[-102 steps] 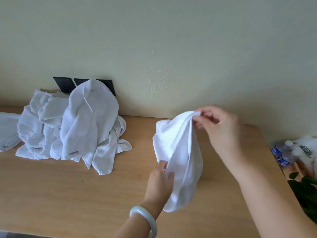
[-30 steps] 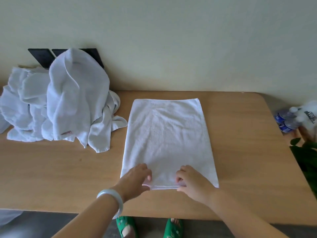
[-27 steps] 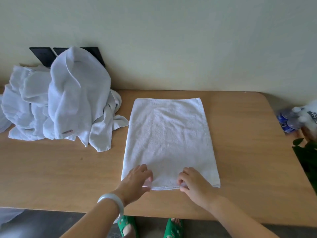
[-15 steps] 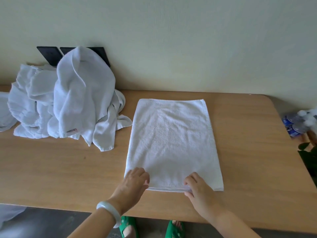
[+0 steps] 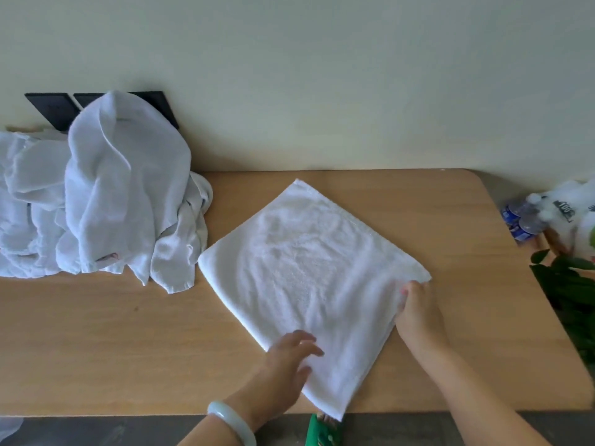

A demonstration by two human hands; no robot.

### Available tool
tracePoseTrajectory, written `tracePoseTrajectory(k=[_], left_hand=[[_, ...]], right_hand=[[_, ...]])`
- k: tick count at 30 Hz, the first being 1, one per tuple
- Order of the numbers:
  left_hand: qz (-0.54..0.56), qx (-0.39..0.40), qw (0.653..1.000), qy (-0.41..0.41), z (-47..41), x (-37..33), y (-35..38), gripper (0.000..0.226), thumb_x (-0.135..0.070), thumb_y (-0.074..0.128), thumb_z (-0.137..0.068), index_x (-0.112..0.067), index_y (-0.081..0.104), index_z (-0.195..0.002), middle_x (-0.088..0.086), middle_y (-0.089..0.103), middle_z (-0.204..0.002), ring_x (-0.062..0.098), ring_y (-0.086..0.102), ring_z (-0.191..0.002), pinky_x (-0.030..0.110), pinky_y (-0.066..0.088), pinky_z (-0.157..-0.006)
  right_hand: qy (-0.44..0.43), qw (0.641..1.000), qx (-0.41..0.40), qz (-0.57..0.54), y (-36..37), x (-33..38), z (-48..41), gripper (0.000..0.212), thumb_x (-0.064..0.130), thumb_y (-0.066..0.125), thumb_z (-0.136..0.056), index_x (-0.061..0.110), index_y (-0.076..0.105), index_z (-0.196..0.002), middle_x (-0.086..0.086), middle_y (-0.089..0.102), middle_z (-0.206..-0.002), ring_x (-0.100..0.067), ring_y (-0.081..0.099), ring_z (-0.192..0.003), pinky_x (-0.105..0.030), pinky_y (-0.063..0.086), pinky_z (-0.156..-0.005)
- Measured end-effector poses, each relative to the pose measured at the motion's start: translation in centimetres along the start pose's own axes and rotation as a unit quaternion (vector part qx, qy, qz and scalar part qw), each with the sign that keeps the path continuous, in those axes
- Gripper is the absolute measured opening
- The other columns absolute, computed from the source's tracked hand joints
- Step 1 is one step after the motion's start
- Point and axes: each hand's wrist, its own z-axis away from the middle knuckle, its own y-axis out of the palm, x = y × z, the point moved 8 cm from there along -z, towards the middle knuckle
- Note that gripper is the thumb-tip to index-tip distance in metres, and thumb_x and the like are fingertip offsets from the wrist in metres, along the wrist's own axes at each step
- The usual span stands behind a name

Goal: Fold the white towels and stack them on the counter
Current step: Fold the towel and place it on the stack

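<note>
While the partly folded towel (image 5: 309, 268) lies cornerwise on the counter (image 5: 96, 349), its near corner poking past the front edge, your right hand (image 5: 418, 317) pinches the right-hand corner. Your left hand (image 5: 286, 362) rests loose-fingered on the near left edge, grasping nothing.

The step looks like squaring the towel up for its next fold. To do that well, set one long edge parallel to the counter's front and draw the overhanging corner back onto the wood. Then bring edge to edge and match the corners before you press, because a skewed start shows in every later layer. Flatten from the crease outward with an open palm.

Leave room on the right for the stack. The pile of unfolded towels (image 5: 106, 201) crowds the left end, and nothing looks stacked yet.

As for containers, the only ones sit off the right end — small bottles (image 5: 521, 220) with blue labels beside a white bag (image 5: 566, 204). What either holds is too blurred to tell.
</note>
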Motion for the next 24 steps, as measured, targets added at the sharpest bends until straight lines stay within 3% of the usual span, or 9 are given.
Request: tracePoseTrajectory(k=[2, 4, 6, 8, 11, 14, 17, 20, 24], left_hand=[[-0.192, -0.092, 0.977, 0.001, -0.1, 2.0, -2.0, 0.040, -0.031, 0.051, -0.093, -0.030, 0.056, -0.133, -0.006, 0.044, -0.149, 0.018, 0.037, -0.141, 0.043, 0.025, -0.119], [-0.293, -0.068, 0.953, -0.028, 0.0, 3.7, -2.4, 0.054, -0.048, 0.040, -0.089, -0.028, 0.053, -0.138, 0.003, 0.044, -0.150, 0.029, 0.043, -0.138, 0.046, 0.021, -0.114], [-0.293, -0.007, 0.954, -0.062, 0.1, 4.4, -1.2, 0.065, -0.059, 0.036, -0.084, -0.030, 0.052, -0.139, 0.005, 0.047, -0.148, 0.035, 0.053, -0.126, 0.046, 0.035, -0.106], [-0.289, 0.029, 0.955, -0.060, 0.5, 2.7, 0.5, 0.066, -0.065, 0.035, -0.083, -0.036, 0.049, -0.140, 0.003, 0.048, -0.146, 0.031, 0.056, -0.115, 0.047, 0.049, -0.095], [-0.205, 0.100, 0.974, -0.008, -0.2, -0.8, 2.5, 0.062, -0.063, 0.032, -0.091, -0.047, 0.019, -0.150, -0.006, 0.022, -0.155, 0.024, 0.029, -0.134, 0.044, 0.028, -0.112], [-0.152, -0.029, 0.988, -0.012, -1.5, 0.2, -1.1, 0.050, -0.058, 0.025, -0.096, -0.043, 0.046, -0.138, -0.011, 0.041, -0.136, 0.022, 0.048, -0.122, 0.039, 0.040, -0.100], [-0.152, -0.209, 0.941, -0.217, -1.3, 7.6, -8.1, 0.035, -0.032, 0.049, -0.097, -0.021, 0.056, -0.130, 0.000, 0.047, -0.129, 0.033, 0.053, -0.112, 0.045, 0.045, -0.090], [-0.036, -0.179, 0.903, -0.390, -0.9, 13.4, -11.4, 0.048, -0.020, 0.062, -0.090, -0.004, 0.046, -0.132, 0.021, 0.044, -0.133, 0.040, 0.043, -0.121, 0.044, 0.035, -0.103], [0.193, -0.158, 0.895, -0.369, -3.1, 14.2, -11.9, 0.022, -0.003, 0.075, -0.078, -0.003, 0.060, -0.094, 0.015, 0.065, -0.091, 0.037, 0.062, -0.088, 0.042, 0.049, -0.081]], right_hand=[[-0.027, 0.998, 0.044, -0.022, 1.5, 1.7, 2.7, 0.009, 0.009, 0.047, -0.095, 0.016, 0.047, -0.100, -0.004, 0.050, -0.105, -0.010, 0.047, -0.079, -0.015, 0.034, -0.059], [-0.093, 0.992, 0.090, 0.010, 4.1, 3.3, 5.8, 0.023, 0.022, 0.047, -0.098, 0.021, 0.046, -0.121, 0.003, 0.047, -0.121, -0.008, 0.049, -0.104, -0.015, 0.042, -0.082], [-0.140, 0.985, 0.066, 0.076, 5.2, 3.1, 6.7, 0.045, 0.023, 0.045, -0.098, 0.022, 0.036, -0.142, 0.006, 0.037, -0.139, -0.015, 0.042, -0.128, -0.026, 0.038, -0.102], [-0.075, 0.989, 0.056, 0.112, 4.8, 1.0, 4.8, 0.059, 0.015, 0.040, -0.097, 0.016, 0.019, -0.152, 0.002, 0.017, -0.156, -0.021, 0.026, -0.143, -0.033, 0.029, -0.112], [-0.006, 0.985, 0.111, 0.135, 4.1, -1.8, 1.5, 0.068, 0.009, 0.033, -0.096, 0.014, -0.001, -0.155, 0.001, -0.011, -0.162, -0.022, 0.008, -0.148, -0.037, 0.018, -0.119], [0.033, 0.999, 0.016, 0.038, 1.6, -3.4, -1.1, 0.048, 0.008, 0.045, -0.092, 0.009, 0.040, -0.140, -0.011, 0.041, -0.144, -0.029, 0.047, -0.121, -0.042, 0.042, -0.099], [0.120, 0.986, -0.053, -0.103, -0.3, -4.9, -1.7, 0.007, 0.007, 0.060, -0.086, 0.007, 0.058, -0.093, -0.012, 0.059, -0.094, -0.025, 0.052, -0.081, -0.033, 0.040, -0.065], [0.212, 0.952, 0.014, -0.219, 1.1, -5.7, -2.6, 0.014, 0.009, 0.064, -0.084, 0.008, 0.054, -0.093, -0.008, 0.058, -0.084, -0.019, 0.052, -0.070, -0.030, 0.040, -0.058], [0.229, 0.943, 0.028, -0.240, 1.9, -5.3, -3.9, 0.012, 0.009, 0.071, -0.081, 0.004, 0.060, -0.081, -0.013, 0.064, -0.074, -0.026, 0.061, -0.066, -0.031, 0.045, -0.056]])
